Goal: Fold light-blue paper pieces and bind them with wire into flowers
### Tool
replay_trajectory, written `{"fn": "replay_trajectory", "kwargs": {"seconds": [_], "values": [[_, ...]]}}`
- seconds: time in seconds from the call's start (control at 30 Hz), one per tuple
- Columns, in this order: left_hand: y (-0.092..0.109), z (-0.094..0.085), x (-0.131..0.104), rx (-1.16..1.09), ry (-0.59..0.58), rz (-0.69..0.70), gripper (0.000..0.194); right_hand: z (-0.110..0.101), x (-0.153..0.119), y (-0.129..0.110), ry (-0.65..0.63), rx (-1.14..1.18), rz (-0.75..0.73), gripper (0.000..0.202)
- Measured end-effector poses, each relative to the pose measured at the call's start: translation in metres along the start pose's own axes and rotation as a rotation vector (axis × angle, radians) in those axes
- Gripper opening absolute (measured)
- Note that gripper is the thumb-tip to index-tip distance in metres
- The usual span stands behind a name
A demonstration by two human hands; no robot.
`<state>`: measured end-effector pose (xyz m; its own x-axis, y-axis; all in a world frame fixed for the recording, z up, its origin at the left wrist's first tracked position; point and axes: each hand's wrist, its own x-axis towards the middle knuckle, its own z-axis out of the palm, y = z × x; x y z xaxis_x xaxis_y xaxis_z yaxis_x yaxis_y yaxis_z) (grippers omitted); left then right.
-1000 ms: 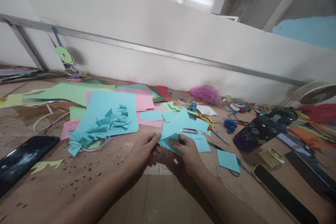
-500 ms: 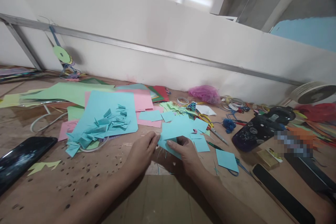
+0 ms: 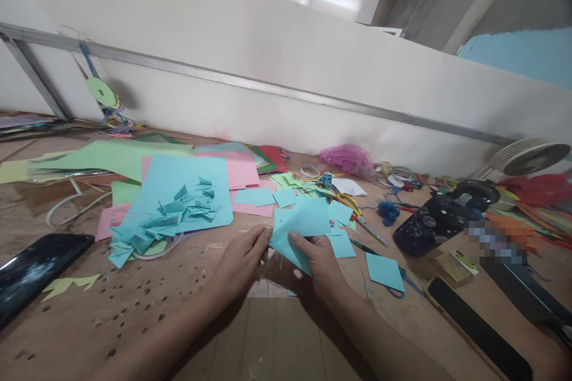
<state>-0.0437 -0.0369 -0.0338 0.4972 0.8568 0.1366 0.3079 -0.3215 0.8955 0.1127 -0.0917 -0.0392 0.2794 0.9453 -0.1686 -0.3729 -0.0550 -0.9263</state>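
Note:
A light blue paper (image 3: 297, 232) is held between both hands near the table's front edge, bent over at its lower left. My left hand (image 3: 245, 250) pinches its left corner with thumb and fingers. With the thumb on top and the fingers behind, my right hand (image 3: 318, 256) grips the lower right part. Beyond and beside it lie more light blue pieces, among them a square (image 3: 385, 272) at the right. Several folded blue pieces (image 3: 170, 217) are heaped on a large blue sheet (image 3: 192, 174) to the left.
Scissors (image 3: 372, 231), blue yarn (image 3: 388, 212) and a dark bottle (image 3: 422, 226) stand or lie to the right. A phone (image 3: 40, 271) is at the left. Green sheets (image 3: 98, 159) and a pink plastic bag (image 3: 347, 159) lie by the wall. A small fan (image 3: 529, 156) is at far right.
The paper in my hands has turned and bent more, its lower part now a pointed flap. Both hands keep their hold and have barely moved. The view has shifted slightly.

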Motion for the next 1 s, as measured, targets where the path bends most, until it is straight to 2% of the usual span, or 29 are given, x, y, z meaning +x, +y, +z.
{"fn": "replay_trajectory", "kwargs": {"seconds": [0.1, 0.33, 0.53, 0.7, 0.87, 1.0], "values": [[0.0029, -0.0016, -0.0007, -0.149, -0.040, -0.070, 0.040, 0.0006, 0.0001, -0.0018, 0.008, 0.003, -0.017, 0.029], [0.0007, -0.0002, 0.0020, -0.284, -0.096, -0.131, 0.036, -0.0001, 0.0011, -0.0014, -0.006, 0.065, -0.027, 0.030], [0.0034, -0.0030, 0.0040, -0.215, -0.057, -0.083, 0.035, 0.0028, 0.0020, -0.0030, 0.056, 0.085, -0.049, 0.032], [0.0072, -0.0026, 0.0029, -0.184, -0.042, -0.081, 0.037, 0.0021, 0.0021, -0.0013, 0.019, 0.106, -0.084, 0.031], [0.0061, -0.0041, 0.0039, -0.119, -0.028, -0.073, 0.037, 0.0002, 0.0023, 0.0009, 0.001, 0.099, -0.017, 0.034], [0.0029, -0.0046, 0.0046, -0.095, 0.003, -0.052, 0.035, -0.0020, 0.0037, 0.0025, -0.011, 0.039, -0.028, 0.036]]}}
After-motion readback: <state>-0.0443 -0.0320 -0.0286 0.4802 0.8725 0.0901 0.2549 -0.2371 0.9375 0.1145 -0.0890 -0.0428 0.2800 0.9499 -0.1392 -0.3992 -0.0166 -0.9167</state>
